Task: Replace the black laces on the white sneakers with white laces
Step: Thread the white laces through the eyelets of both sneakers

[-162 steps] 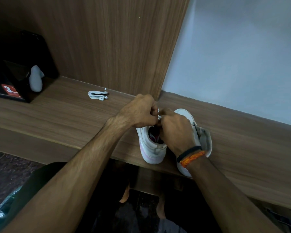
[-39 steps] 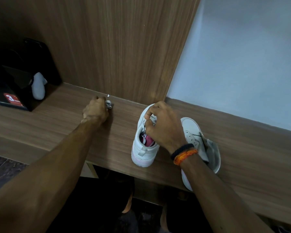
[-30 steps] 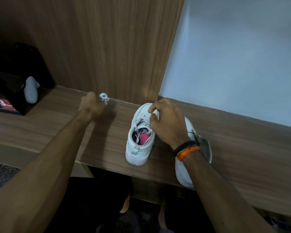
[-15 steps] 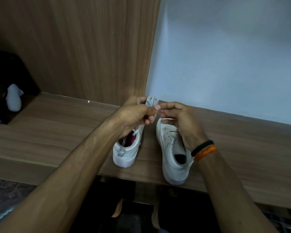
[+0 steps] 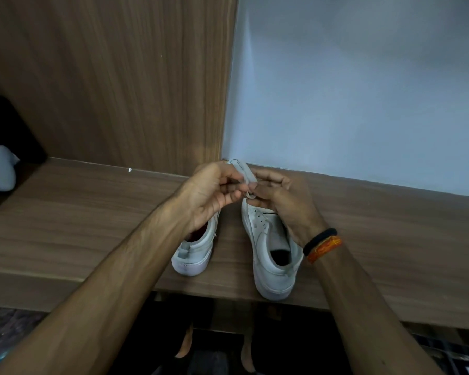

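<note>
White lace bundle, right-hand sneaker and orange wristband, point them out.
white lace bundle (image 5: 244,173), head view, folded middle.
right-hand sneaker (image 5: 266,255), head view, side panel.
orange wristband (image 5: 326,248), head view, top of band.

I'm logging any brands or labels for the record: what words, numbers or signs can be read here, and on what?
None can be read.
The two white sneakers show no legible brand.
The orange wristband has a faint mark, too blurred to read.
The black box at the left edge shows no text.
</note>
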